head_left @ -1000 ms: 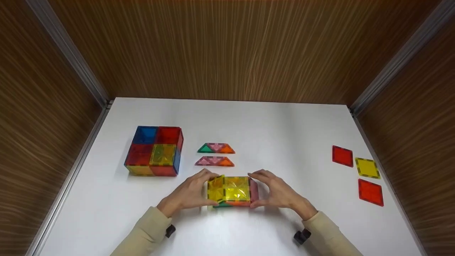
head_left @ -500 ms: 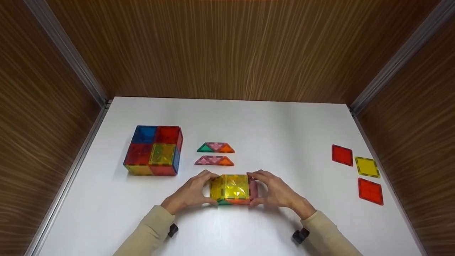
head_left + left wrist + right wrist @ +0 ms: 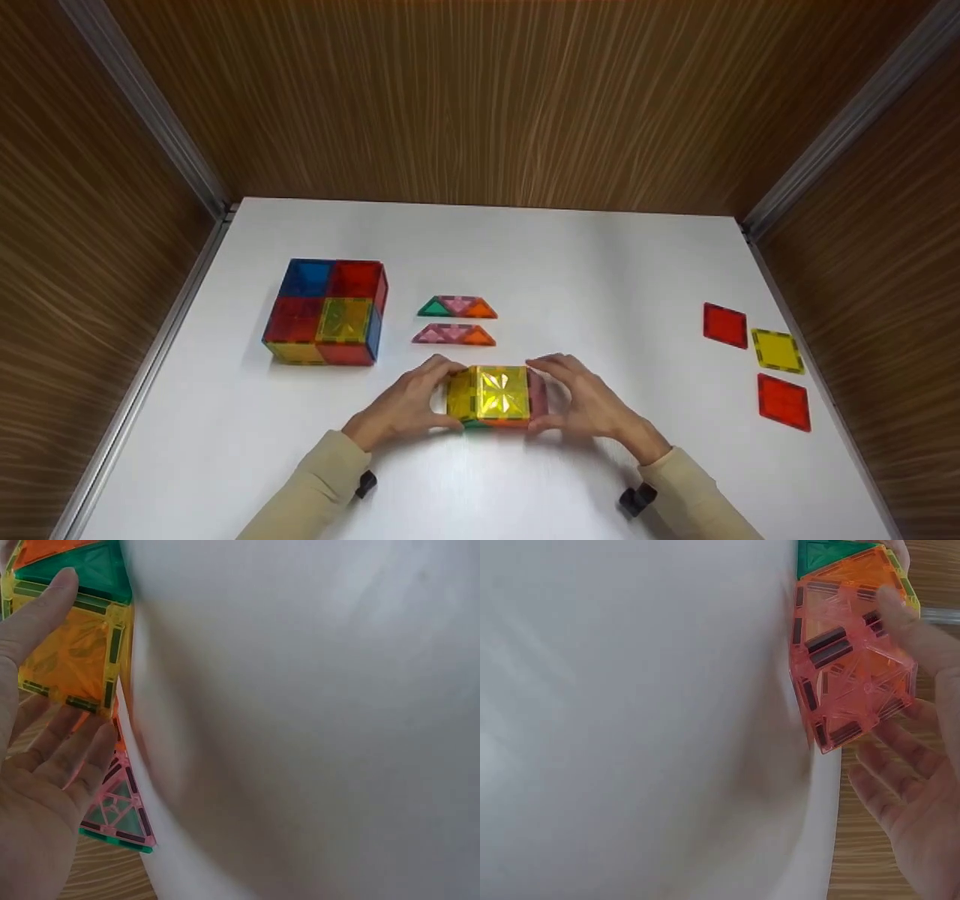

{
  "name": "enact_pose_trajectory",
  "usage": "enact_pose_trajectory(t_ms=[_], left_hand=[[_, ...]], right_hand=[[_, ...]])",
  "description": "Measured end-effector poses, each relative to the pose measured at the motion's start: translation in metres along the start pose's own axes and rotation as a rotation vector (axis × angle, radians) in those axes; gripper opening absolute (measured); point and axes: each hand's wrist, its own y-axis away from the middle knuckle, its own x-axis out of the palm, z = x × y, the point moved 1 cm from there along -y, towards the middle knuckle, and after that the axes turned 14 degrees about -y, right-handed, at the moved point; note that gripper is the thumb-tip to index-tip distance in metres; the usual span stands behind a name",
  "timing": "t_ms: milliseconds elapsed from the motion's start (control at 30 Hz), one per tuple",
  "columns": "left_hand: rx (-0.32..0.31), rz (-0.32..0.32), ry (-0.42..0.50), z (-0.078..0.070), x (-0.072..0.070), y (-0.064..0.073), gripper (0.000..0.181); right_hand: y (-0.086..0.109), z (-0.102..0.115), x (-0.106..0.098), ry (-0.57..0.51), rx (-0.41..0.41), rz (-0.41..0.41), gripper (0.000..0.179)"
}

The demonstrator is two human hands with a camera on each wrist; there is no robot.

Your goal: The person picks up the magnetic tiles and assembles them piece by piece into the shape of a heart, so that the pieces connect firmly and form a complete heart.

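Note:
A small box of clear magnetic tiles (image 3: 502, 405) stands on the white table in front of me, topped by a yellow square tile (image 3: 502, 386). My left hand (image 3: 405, 399) grips its left end, where a yellow side tile (image 3: 67, 652) shows; the thumb lies at the green triangle tile (image 3: 94, 574) on the front, fingers at the back edge. At the other end, my right hand (image 3: 589, 397) holds the pink side (image 3: 855, 682) between thumb and fingers. Front tiles are green and orange. The box's underside is hidden.
Left of the hands stands a larger block of red, blue and yellow tiles (image 3: 322, 311). Behind the box lie two flat trapezoid rows of triangles, one (image 3: 457, 307) beyond the other (image 3: 454, 334). Two red squares and a yellow square (image 3: 778, 350) lie far right. Wood-grain walls (image 3: 480, 105) enclose the table.
The yellow tile at the left end, earlier raised and askew, has swung down against the box's left side. My left hand has shifted slightly right with it; the right hand keeps its place.

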Motion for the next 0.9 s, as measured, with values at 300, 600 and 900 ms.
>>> enact_pose_trajectory(t_ms=[300, 600, 900], left_hand=[[0.04, -0.035, -0.066, -0.006, 0.002, 0.005, 0.075], [0.069, -0.106, -0.078, -0.006, 0.006, 0.014, 0.076], [-0.11, -0.12, 0.199, -0.009, 0.006, 0.02, 0.082]], right_hand=[[0.0, -0.011, -0.002, -0.155, 0.236, -0.065, 0.07], [0.001, -0.004, 0.01, -0.289, 0.384, -0.039, 0.064], [0.005, 0.007, 0.023, -0.295, 0.34, -0.097, 0.061]])
